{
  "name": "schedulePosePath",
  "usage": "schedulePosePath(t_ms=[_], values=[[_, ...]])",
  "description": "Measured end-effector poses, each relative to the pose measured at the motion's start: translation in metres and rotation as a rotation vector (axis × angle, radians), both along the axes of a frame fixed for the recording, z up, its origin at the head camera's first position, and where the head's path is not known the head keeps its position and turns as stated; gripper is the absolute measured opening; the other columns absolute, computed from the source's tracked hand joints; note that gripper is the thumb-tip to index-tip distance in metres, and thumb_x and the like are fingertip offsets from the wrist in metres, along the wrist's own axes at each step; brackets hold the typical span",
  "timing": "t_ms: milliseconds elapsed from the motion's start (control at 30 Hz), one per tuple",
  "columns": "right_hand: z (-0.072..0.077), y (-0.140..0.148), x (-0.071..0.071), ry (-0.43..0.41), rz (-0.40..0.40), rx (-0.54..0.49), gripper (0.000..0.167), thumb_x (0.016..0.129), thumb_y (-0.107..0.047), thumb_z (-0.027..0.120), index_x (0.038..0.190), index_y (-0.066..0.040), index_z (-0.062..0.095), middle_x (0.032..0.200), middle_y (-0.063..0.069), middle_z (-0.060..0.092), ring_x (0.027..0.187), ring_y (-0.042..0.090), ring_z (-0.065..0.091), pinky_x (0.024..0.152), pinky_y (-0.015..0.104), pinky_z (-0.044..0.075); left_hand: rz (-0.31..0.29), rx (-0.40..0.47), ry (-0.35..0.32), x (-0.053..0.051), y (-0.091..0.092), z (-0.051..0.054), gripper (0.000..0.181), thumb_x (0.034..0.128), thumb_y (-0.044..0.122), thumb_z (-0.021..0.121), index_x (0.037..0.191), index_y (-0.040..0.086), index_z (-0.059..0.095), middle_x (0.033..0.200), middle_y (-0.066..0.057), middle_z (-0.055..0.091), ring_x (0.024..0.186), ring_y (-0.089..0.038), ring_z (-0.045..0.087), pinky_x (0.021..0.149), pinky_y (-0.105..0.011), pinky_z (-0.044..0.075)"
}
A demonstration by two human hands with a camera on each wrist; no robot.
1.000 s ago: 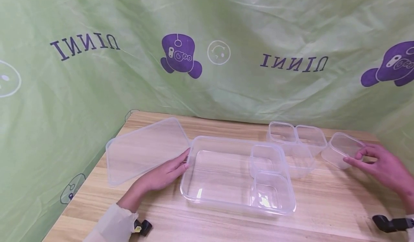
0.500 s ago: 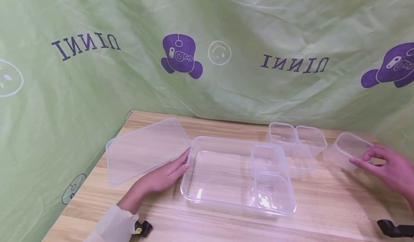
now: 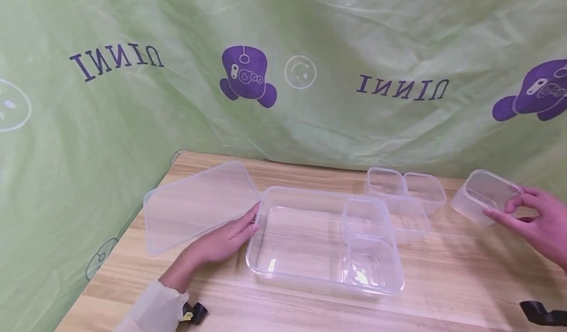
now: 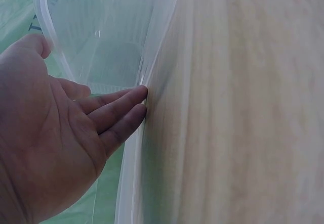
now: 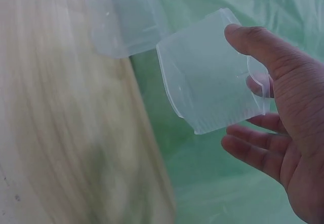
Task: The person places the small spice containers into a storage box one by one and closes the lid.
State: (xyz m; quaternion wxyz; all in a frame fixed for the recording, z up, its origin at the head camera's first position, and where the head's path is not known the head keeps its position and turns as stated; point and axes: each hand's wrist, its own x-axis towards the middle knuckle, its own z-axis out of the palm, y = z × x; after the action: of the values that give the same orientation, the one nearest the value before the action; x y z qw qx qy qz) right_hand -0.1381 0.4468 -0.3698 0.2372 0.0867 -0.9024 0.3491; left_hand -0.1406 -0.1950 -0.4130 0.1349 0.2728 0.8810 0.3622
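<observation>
My right hand (image 3: 538,223) pinches the rim of a small clear plastic container (image 3: 480,199) between thumb and fingers. In the right wrist view this container (image 5: 207,77) is tilted and held off the table. The large clear rectangular box (image 3: 323,283) sits mid-table, with two small containers (image 3: 366,265) along its right end. Against the box's left side rest the fairly straight fingers of my left hand (image 3: 221,238). The left wrist view shows those fingertips (image 4: 136,95) touching the box wall near the wood.
A clear flat lid (image 3: 201,206) lies left of the box, close to my left hand. Several more small containers (image 3: 425,191) stand together behind and right of the box. Green printed cloth (image 3: 310,125) hangs behind the wooden table (image 3: 248,312).
My right hand has moved right and slightly up with the small container, which has tilted and come away from the grouped containers. The left hand and the large box have stayed put.
</observation>
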Motion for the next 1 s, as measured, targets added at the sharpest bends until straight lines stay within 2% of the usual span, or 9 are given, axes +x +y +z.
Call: schedulePosePath(t_ms=[200, 267, 500, 667, 733, 833, 900, 933, 1000], values=[[0.014, -0.014, 0.003, 0.053, -0.002, -0.046, 0.031, 0.072, 0.014, 0.083, 0.072, -0.002, 0.056, 0.115, -0.025, 0.049, 0.104, -0.004, 0.045, 0.053, 0.005, 0.048, -0.001, 0.000, -0.002, 0.001, -0.001, -0.001, 0.064, 0.1144, 0.036, 0.032, 0.166, 0.008, 0.006, 0.170, -0.013, 0.008, 0.154, -0.031, 0.013, 0.123, -0.050, 0.018], [0.020, -0.019, 0.004, 0.053, -0.004, -0.037, 0.031, 0.074, 0.011, 0.084, 0.074, -0.002, 0.056, 0.116, -0.026, 0.049, 0.107, -0.004, 0.044, 0.054, 0.004, 0.047, 0.002, 0.003, -0.003, 0.000, -0.001, -0.001, 0.064, 0.1145, 0.036, 0.032, 0.166, 0.009, 0.006, 0.170, -0.013, 0.008, 0.154, -0.031, 0.013, 0.123, -0.049, 0.018], [0.037, -0.041, 0.009, 0.005, 0.027, -0.001, 0.029, 0.076, 0.005, 0.087, 0.076, -0.003, 0.059, 0.123, -0.030, 0.048, 0.110, -0.008, 0.045, 0.062, 0.002, 0.047, 0.009, 0.006, -0.018, 0.001, 0.000, 0.001, 0.064, 0.1145, 0.035, 0.033, 0.166, 0.009, 0.006, 0.170, -0.012, 0.007, 0.154, -0.030, 0.013, 0.123, -0.048, 0.017], [0.046, -0.060, 0.011, -0.045, 0.061, 0.040, 0.032, 0.076, 0.001, 0.090, 0.076, -0.009, 0.060, 0.125, -0.030, 0.047, 0.096, -0.016, 0.050, 0.062, 0.004, 0.049, 0.009, 0.010, -0.022, 0.000, 0.000, 0.001, 0.064, 0.1145, 0.035, 0.033, 0.166, 0.008, 0.006, 0.170, -0.013, 0.007, 0.154, -0.028, 0.012, 0.123, -0.048, 0.017], [0.049, -0.066, 0.012, -0.080, 0.070, 0.071, 0.031, 0.077, -0.003, 0.090, 0.078, -0.012, 0.061, 0.131, -0.024, 0.049, 0.087, -0.017, 0.054, 0.061, 0.006, 0.050, 0.007, 0.013, -0.022, 0.000, 0.000, 0.001, 0.064, 0.1145, 0.036, 0.032, 0.166, 0.007, 0.005, 0.170, -0.013, 0.007, 0.154, -0.027, 0.012, 0.123, -0.047, 0.017], [0.051, -0.076, 0.013, -0.129, 0.100, 0.115, 0.030, 0.080, -0.009, 0.090, 0.083, -0.014, 0.061, 0.145, 0.000, 0.052, 0.077, -0.012, 0.060, 0.060, 0.008, 0.050, -0.002, 0.020, -0.019, -0.001, 0.000, 0.001, 0.065, 0.1144, 0.037, 0.031, 0.165, 0.006, 0.005, 0.170, -0.015, 0.007, 0.154, -0.028, 0.012, 0.123, -0.048, 0.017], [0.050, -0.084, 0.014, -0.144, 0.114, 0.130, 0.030, 0.079, -0.012, 0.091, 0.086, -0.015, 0.062, 0.146, 0.011, 0.052, 0.076, -0.009, 0.062, 0.060, 0.008, 0.050, -0.004, 0.019, -0.023, -0.001, 0.000, 0.002, 0.066, 0.1143, 0.038, 0.032, 0.165, 0.006, 0.006, 0.170, -0.015, 0.008, 0.154, -0.027, 0.012, 0.123, -0.047, 0.017], [0.050, -0.088, 0.015, -0.140, 0.125, 0.129, 0.031, 0.079, -0.011, 0.092, 0.086, -0.015, 0.062, 0.146, 0.013, 0.052, 0.076, -0.007, 0.063, 0.061, 0.009, 0.050, -0.006, 0.019, -0.023, -0.002, 0.000, 0.002, 0.066, 0.1143, 0.038, 0.032, 0.165, 0.005, 0.006, 0.170, -0.015, 0.008, 0.154, -0.027, 0.012, 0.123, -0.047, 0.017], [0.048, -0.098, 0.016, -0.126, 0.145, 0.125, 0.034, 0.077, -0.010, 0.093, 0.098, -0.013, 0.066, 0.134, 0.005, 0.060, 0.077, -0.005, 0.064, 0.062, 0.010, 0.050, -0.009, 0.024, -0.026, -0.002, 0.000, 0.002, 0.065, 0.1145, 0.035, 0.032, 0.165, 0.005, 0.006, 0.170, -0.015, 0.007, 0.154, -0.029, 0.012, 0.123, -0.047, 0.017]])
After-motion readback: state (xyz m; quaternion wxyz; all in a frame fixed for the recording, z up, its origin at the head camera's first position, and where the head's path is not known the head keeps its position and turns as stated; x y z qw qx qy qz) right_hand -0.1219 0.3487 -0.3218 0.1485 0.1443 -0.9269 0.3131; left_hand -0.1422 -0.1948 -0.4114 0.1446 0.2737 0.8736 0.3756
